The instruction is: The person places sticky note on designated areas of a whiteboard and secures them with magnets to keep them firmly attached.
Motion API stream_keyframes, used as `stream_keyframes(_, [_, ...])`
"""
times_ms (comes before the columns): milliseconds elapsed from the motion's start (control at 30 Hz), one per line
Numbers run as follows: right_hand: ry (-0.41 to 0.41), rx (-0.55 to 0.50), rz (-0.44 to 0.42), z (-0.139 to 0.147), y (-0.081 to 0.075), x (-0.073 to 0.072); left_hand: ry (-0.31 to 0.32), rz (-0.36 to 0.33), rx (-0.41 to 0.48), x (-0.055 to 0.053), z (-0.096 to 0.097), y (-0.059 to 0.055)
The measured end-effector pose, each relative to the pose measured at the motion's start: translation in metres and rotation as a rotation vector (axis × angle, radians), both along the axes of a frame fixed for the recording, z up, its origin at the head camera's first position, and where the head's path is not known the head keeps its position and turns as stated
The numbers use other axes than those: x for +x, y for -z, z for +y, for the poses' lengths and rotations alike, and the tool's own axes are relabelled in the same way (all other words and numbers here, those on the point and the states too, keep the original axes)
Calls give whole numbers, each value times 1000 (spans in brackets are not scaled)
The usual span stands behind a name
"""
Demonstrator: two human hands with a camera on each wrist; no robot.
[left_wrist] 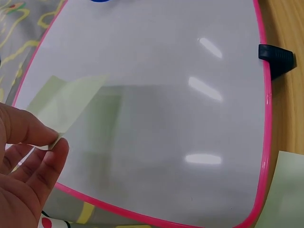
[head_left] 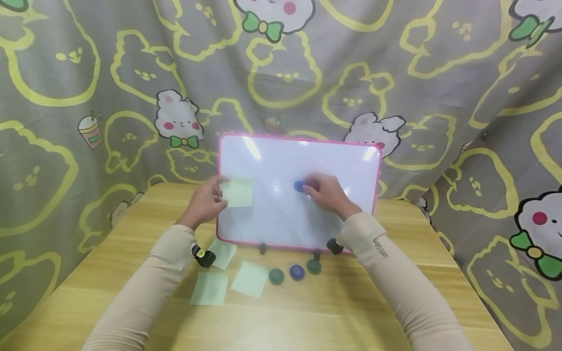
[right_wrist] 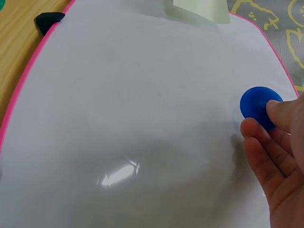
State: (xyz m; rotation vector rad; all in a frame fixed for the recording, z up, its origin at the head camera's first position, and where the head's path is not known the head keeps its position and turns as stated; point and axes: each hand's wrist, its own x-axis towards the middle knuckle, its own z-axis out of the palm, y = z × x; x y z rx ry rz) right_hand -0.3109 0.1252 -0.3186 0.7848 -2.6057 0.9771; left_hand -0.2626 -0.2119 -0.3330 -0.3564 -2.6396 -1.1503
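Note:
A whiteboard [head_left: 281,219] with a pink rim stands upright on the table. At its left side my left hand [head_left: 205,202] pinches a pale green sticky note [head_left: 238,193] by its edge. In the left wrist view that note [left_wrist: 71,102] tilts off the board and casts a shadow on it. My right hand [head_left: 327,194] holds a round blue magnet [head_left: 300,185] in front of the board's middle right. The right wrist view shows the thumb on the face of this blue magnet [right_wrist: 259,105], with fingers curled at its lower edge.
On the table [head_left: 307,321] below the board lie a green magnet [head_left: 276,277], a blue magnet [head_left: 297,272] and another green magnet [head_left: 313,266]. Left of them are three pale green notes [head_left: 249,279]. Black feet [head_left: 263,248] support the board. A patterned curtain [head_left: 290,73] hangs behind.

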Motion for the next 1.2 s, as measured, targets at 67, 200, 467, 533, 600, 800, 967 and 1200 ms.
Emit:
stream_keyframes(67, [1,1,-7,-2,-1,-1,-2,-10,-1,-1,1,-1])
stream_keyframes(200, [-4,5,0,-6,-4,-2,-10,-31,-1,-2,2,-3])
stream_keyframes(467, [-2,10,14,-13,-10,-6,-16,-55,11,-5,4,-5])
stream_keyframes(533, [-4,14,8,-15,-11,-7,-15,-55,6,-6,4,-5])
stream_keyframes(600, [-11,21,22,-17,-12,-8,-12,-50,7,-7,4,-5])
stream_keyframes(800, [-45,31,84,-24,-13,-14,-10,-37,19,-13,6,-6])
stream_keyframes(967, [-44,36,92,-30,-14,-18,-12,-26,33,-17,9,-7])
stream_keyframes(1200, [-31,39,48,-45,-15,-24,-19,-20,48,-21,11,-11])
